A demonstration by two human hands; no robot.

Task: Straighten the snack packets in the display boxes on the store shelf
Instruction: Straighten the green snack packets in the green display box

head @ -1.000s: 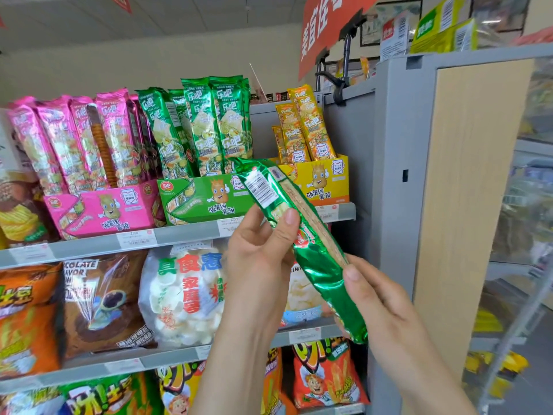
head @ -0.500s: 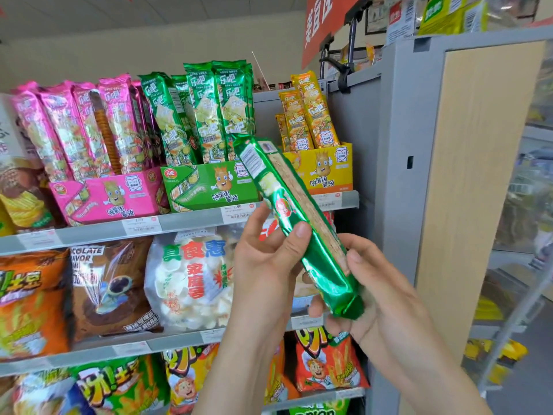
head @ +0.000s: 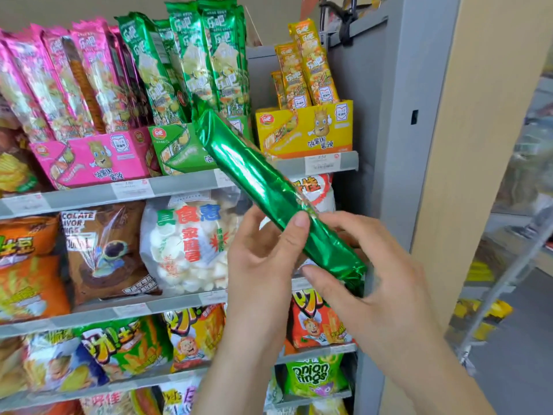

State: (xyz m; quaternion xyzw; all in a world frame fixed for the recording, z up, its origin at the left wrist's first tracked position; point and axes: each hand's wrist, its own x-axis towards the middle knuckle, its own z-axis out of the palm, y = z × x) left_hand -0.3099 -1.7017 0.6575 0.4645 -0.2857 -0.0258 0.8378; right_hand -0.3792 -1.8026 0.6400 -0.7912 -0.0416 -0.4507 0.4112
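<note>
A long shiny green snack packet (head: 266,187) slants in front of the shelf, its top end near the green display box (head: 176,148). My left hand (head: 266,259) pinches its middle, thumb on the front. My right hand (head: 368,274) grips its lower end, fingers curled round it. Several green packets (head: 191,61) stand upright in the green box. A pink display box (head: 89,160) holds leaning pink packets (head: 74,79). A yellow display box (head: 305,127) holds a few yellow packets (head: 308,67).
The top shelf edge (head: 179,184) carries price tags. Below it lie a white puffed-snack bag (head: 191,247), a brown chocolate bag (head: 104,250) and orange bags (head: 27,265). A grey shelf end panel (head: 395,145) stands right of the boxes. An aisle lies beyond it.
The green packet has been rolled over in my hands: its printed and barcode side no longer shows, only plain green foil. My right hand has closed round its lower end.
</note>
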